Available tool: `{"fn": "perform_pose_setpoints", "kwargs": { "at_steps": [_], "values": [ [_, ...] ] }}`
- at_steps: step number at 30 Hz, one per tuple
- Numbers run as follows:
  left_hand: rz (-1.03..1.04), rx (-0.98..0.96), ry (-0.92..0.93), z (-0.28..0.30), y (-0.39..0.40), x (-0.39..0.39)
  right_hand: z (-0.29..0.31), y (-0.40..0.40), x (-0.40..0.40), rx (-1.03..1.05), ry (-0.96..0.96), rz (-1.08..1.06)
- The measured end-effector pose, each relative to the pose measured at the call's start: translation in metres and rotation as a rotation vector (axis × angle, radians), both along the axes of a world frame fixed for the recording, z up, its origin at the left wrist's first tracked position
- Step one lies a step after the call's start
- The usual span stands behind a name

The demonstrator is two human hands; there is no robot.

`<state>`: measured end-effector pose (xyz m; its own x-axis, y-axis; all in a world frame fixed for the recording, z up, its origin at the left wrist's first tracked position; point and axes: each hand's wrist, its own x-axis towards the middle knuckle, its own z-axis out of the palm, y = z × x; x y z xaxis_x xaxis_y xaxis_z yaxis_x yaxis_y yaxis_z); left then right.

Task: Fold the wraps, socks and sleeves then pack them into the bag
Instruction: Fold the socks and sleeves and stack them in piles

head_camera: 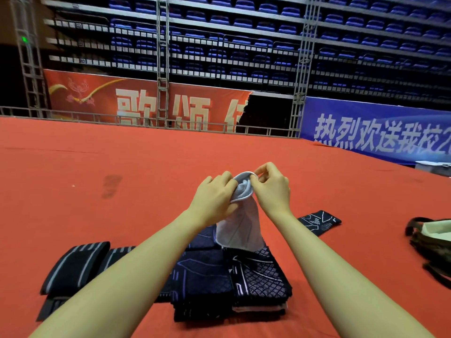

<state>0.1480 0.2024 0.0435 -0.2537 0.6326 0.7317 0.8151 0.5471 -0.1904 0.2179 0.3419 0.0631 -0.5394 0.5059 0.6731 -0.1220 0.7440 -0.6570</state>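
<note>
Left hand (pixel 214 195) and right hand (pixel 273 189) both pinching the cuff of a pale sock (pixel 240 215), lifted clear of the red carpet (pixel 146 167), probably to square it for folding; folded dark sleeves (pixel 229 281) stacked below at the near edge; striped wraps (pixel 73 264) just left; open bag (pixel 432 235) waiting at the right edge.

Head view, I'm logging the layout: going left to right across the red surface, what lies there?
Striped black wraps → stack of dark patterned sleeves → lone dark patterned piece → bag.
</note>
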Motion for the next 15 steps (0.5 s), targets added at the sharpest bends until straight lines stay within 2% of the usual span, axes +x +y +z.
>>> {"fn": "perform_pose_setpoints", "kwargs": {
  "at_steps": [4,8,12,15],
  "values": [
    [0.088,0.091,-0.05,0.001,0.007,0.0,-0.015,0.0,0.003,-0.076,0.028,0.186],
    [0.21,0.145,-0.257,0.003,0.004,0.001,-0.034,0.007,0.008,-0.036,-0.115,0.293],
    [0.282,0.162,-0.324,0.008,0.001,0.002,-0.041,0.008,0.004,0.079,-0.231,0.239],
    [0.337,0.1,-0.325,0.005,-0.005,-0.002,-0.039,0.01,-0.002,0.158,-0.237,0.097]
  ]
}}
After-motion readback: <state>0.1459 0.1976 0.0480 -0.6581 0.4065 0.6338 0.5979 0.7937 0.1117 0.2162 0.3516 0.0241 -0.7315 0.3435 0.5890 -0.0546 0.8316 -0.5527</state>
